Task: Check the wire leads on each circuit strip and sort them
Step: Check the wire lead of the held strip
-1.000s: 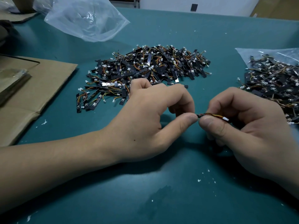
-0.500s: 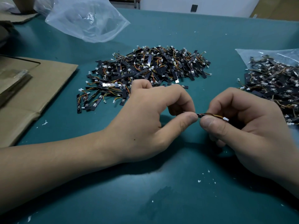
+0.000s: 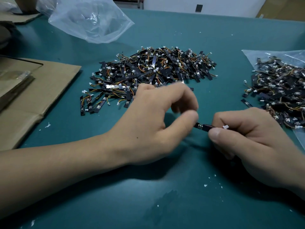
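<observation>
One black circuit strip (image 3: 203, 127) with a white connector on its leads is pinched between the thumb and forefinger of my right hand (image 3: 247, 138), low over the green mat. My left hand (image 3: 148, 123) is just left of it and motion-blurred. Its fingers are lifted off the strip and loosely curled, and its thumb tip is at the strip's free end. A large heap of strips (image 3: 156, 70) with orange and yellow wires lies behind my hands. A second heap (image 3: 279, 90) lies at the right on a plastic bag (image 3: 257, 55).
A crumpled clear plastic bag (image 3: 89, 19) lies at the back left. Flattened cardboard (image 3: 41, 90) covers the left side of the green table mat (image 3: 165, 204). Small white flecks are scattered on the mat near me.
My left hand's forefinger and thumb have let go of the strip's end and the fingers have lifted. My right hand keeps its pinch and has dropped slightly lower.
</observation>
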`<action>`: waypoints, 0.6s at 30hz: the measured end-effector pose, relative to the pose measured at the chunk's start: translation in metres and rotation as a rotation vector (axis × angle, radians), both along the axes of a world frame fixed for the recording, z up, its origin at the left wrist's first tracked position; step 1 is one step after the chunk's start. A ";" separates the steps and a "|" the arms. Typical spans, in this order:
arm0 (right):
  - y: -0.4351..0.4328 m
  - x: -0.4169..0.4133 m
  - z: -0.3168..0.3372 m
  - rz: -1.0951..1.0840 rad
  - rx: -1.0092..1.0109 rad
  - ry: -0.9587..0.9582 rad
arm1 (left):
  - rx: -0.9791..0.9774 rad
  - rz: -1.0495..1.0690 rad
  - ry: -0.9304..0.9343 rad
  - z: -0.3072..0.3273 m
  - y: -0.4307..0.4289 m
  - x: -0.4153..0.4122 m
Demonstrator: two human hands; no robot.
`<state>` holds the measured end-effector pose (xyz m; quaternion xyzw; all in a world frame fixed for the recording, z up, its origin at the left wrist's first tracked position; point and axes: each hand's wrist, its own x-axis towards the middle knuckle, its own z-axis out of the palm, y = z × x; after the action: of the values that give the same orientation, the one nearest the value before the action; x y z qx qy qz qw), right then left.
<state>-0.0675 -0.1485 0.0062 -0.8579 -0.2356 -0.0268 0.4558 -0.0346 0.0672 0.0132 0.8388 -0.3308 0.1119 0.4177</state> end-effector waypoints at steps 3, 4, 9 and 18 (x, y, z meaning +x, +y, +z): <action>0.001 0.002 -0.001 -0.160 0.270 -0.117 | 0.034 0.207 0.087 -0.003 -0.001 0.005; 0.001 0.004 0.000 -0.225 0.415 -0.134 | 0.101 0.261 0.115 -0.004 -0.002 0.006; 0.001 0.009 -0.007 -0.252 0.383 -0.056 | 0.551 0.333 0.013 -0.013 -0.006 0.005; 0.003 0.003 -0.006 -0.159 0.162 -0.007 | 0.565 0.250 -0.038 -0.013 -0.005 0.006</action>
<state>-0.0646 -0.1457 0.0001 -0.8342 -0.1657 -0.0849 0.5191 -0.0289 0.0617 0.0003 0.9537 -0.2508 0.0815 0.1449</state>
